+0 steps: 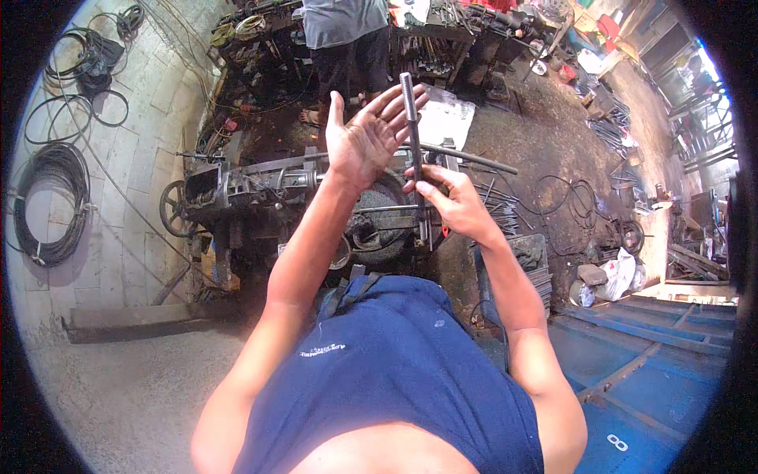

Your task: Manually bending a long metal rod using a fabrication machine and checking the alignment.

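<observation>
A long dark metal bolt [410, 118] with a threaded upper part stands nearly upright in front of me. My right hand [448, 201] grips its lower shaft. My left hand [365, 136] is raised beside it with the palm flat and fingers spread, the fingertips touching the bolt's upper part. Below both hands sits a greasy old machine [260, 186] with a handwheel [172, 208] on its left end.
Another person [347, 39] in a grey shirt stands beyond the machine by a cluttered workbench [442, 35]. Coiled cables [51, 201] hang on the tiled wall at left. Metal rods [505, 205] lie on the dirt floor at right. A blue steel frame [647, 347] lies at lower right.
</observation>
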`<state>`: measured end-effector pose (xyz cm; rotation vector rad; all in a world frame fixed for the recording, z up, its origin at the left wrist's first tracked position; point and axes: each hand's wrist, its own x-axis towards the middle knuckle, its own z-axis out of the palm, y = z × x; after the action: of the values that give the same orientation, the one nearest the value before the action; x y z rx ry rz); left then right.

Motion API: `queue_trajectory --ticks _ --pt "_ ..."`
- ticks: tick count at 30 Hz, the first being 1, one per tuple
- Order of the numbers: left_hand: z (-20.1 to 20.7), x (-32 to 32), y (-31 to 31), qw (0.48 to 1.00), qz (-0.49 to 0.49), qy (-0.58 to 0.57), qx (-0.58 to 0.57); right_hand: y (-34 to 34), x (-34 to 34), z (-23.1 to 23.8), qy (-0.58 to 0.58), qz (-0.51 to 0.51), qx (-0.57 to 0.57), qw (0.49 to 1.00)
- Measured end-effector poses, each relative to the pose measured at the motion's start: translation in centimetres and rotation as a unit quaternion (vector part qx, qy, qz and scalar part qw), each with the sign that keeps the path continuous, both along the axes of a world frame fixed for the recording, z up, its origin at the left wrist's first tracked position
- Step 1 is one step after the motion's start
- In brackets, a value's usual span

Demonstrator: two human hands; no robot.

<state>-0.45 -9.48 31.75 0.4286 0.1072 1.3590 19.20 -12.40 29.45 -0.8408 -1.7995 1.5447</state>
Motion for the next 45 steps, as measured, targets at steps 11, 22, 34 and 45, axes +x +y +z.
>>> queue_trajectory --ticks 11,22,34,45 --pt "1.6 -1.2 1.0 0.999 0.034 0.039 0.016 0.2 -0.1 -0.1 0.006 -0.005 0.017 1.0" --pt "-0.5 -5.6 2.3 0.994 0.111 -0.002 0.02 6.2 0.3 5.7 0.339 -0.129 -0.094 0.927" --pt "0.3 -6.0 1.5 0.989 0.117 -0.04 0.08 8.0 -2.8 7.7 0.489 -0.153 -0.227 0.828" --pt "0.6 -5.3 1.5 0.992 0.113 -0.021 0.051 7.9 -3.5 7.4 0.464 -0.193 -0.208 0.839"
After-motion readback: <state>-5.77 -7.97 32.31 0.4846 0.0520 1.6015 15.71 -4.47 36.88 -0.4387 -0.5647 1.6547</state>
